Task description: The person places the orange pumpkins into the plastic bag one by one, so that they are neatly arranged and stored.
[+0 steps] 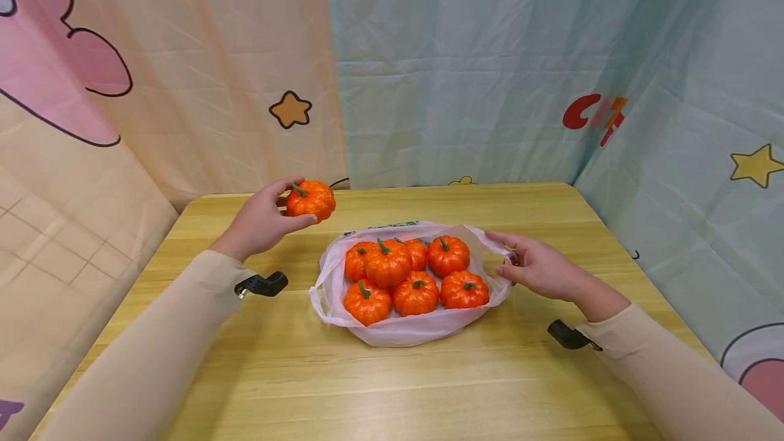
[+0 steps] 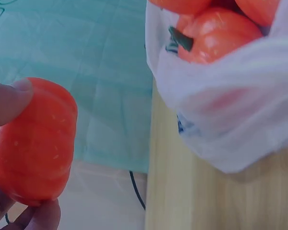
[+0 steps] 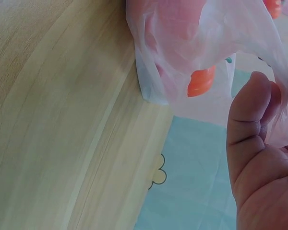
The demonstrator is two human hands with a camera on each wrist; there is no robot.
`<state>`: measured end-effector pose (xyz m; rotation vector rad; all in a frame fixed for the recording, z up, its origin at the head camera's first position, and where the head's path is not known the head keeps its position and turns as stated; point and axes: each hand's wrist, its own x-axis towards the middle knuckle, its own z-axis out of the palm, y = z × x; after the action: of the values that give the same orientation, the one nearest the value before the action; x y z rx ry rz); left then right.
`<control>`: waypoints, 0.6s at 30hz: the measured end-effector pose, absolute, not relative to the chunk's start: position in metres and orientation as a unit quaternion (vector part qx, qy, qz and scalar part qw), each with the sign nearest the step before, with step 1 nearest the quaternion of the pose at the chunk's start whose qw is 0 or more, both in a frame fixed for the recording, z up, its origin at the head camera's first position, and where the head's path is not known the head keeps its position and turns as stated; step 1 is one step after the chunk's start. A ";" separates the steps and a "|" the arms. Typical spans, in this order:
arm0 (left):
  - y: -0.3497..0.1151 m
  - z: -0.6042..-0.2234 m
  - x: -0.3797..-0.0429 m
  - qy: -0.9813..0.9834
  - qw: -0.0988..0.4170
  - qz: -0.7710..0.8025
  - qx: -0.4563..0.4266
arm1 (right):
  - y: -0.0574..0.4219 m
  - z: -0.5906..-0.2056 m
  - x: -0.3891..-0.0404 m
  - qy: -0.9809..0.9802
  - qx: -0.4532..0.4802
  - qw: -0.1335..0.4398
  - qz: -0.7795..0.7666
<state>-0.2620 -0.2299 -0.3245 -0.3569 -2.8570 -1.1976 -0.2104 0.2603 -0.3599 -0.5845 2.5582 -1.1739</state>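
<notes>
My left hand (image 1: 267, 218) grips a small orange pumpkin (image 1: 313, 201) with a green stem, above the table's far left part. In the left wrist view the thumb lies on one side of that pumpkin (image 2: 36, 143) and fingertips on the opposite side. A thin white plastic bag (image 1: 409, 331) sits mid-table with its mouth spread wide, and several like pumpkins (image 1: 416, 293) lie inside. At the bag's right edge, my right hand (image 1: 542, 267) pinches the handle. In the right wrist view the stretched plastic (image 3: 281, 115) runs between thumb and fingers.
The wooden table (image 1: 392, 400) ends at a back edge close to a hanging cloth (image 1: 465, 87) with cartoon prints. More cloth encloses the left and right sides. A dark cable (image 2: 137, 190) hangs beyond the table edge. Dark wrist mounts (image 1: 263, 284) stick out from both sleeves.
</notes>
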 end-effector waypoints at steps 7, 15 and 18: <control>-0.204 -0.313 -0.261 -0.903 0.004 -0.404 -0.148 | 0.260 -0.360 -0.211 0.881 -0.199 0.137 -0.407; -0.168 -0.305 -0.256 -0.886 -0.014 -0.422 -0.192 | 0.260 -0.360 -0.211 0.881 -0.196 0.140 -0.407; -0.152 -0.303 -0.254 -0.880 -0.027 -0.423 -0.213 | 0.260 -0.360 -0.211 0.881 -0.195 0.141 -0.408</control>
<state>-0.2538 -0.1524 -0.3027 -0.6822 -2.8138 -1.3520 -0.2107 0.2597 -0.3595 -0.5633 2.5433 -1.1777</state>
